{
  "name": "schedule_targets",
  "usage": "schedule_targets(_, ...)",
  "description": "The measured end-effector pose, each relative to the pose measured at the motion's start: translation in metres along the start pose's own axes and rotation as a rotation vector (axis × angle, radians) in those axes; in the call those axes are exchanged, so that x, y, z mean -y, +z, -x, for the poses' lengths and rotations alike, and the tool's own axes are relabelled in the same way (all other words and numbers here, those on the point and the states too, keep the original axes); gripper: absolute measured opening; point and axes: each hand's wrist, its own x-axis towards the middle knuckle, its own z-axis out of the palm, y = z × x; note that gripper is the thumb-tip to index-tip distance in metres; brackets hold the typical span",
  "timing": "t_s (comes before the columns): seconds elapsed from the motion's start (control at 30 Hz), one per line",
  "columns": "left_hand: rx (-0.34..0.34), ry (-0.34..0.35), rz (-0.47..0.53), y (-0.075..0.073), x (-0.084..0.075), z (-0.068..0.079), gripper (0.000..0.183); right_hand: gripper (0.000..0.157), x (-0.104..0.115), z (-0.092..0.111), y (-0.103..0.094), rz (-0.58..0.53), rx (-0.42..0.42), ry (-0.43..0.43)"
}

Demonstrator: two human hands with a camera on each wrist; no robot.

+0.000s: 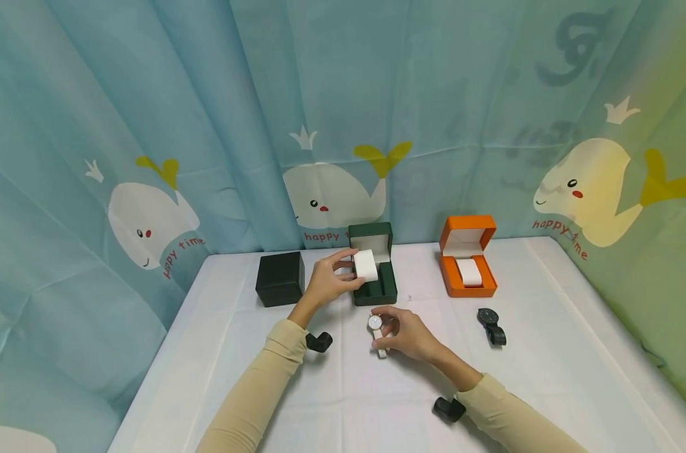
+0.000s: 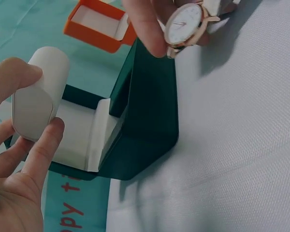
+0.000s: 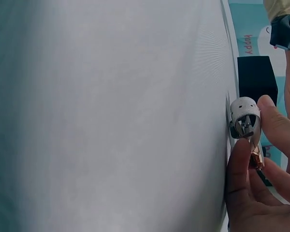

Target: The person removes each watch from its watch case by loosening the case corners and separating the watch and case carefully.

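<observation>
My left hand [image 1: 328,278] pinches a white watch cushion [image 1: 366,265] between thumb and fingers, over the open green watch box [image 1: 389,296]. In the left wrist view the cushion [image 2: 41,99] is rounded, with one flat end facing the camera. My right hand [image 1: 412,336] grips a watch [image 1: 375,323] with a white face and white strap, just in front of the green box. Its case [image 2: 186,25] looks rose gold in the left wrist view. In the right wrist view, thumb and fingers hold the looped strap [image 3: 245,106].
A closed black box [image 1: 280,279] stands left of the green one. To the right is an open orange box [image 1: 458,292] with a white cushion [image 1: 470,272] inside. A black watch [image 1: 492,327] lies on the white tablecloth [image 1: 546,377] before it. A whale-printed curtain hangs behind.
</observation>
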Motion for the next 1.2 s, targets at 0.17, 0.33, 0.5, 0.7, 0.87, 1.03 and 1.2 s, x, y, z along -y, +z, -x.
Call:
schedule_targets(0.17, 0.001, 0.004, -0.007, 0.0, -0.001, 0.0, 0.062, 0.061, -0.001, -0.001, 0.001, 0.044, 0.019, 0.022)
schedule_targets(0.33, 0.003, -0.003, 0.002, 0.0, -0.002, 0.0, 0.062, 0.061, 0.0, -0.002, 0.0, 0.06, 0.039, 0.009)
schedule_targets(0.5, 0.005, -0.019, 0.01, 0.001, -0.002, 0.0, 0.064, 0.061, -0.001, -0.003, -0.003, 0.098, 0.069, -0.007)
schedule_targets(0.7, 0.024, -0.013, 0.007, 0.0, -0.019, 0.004, 0.063, 0.062, -0.001, -0.005, -0.008, 0.126, 0.106, -0.012)
schedule_targets(0.87, 0.031, -0.005, 0.003, -0.002, -0.037, 0.01, 0.06, 0.063, -0.001, -0.005, -0.01, 0.09, 0.123, 0.008)
schedule_targets(1.03, 0.021, 0.0, -0.014, -0.001, -0.041, 0.012, 0.059, 0.063, -0.002, -0.006, -0.01, 0.052, 0.125, 0.011)
schedule_targets(1.2, 0.034, -0.004, -0.03, -0.001, -0.044, 0.01, 0.059, 0.065, 0.0, -0.004, -0.01, 0.024, 0.103, 0.03)
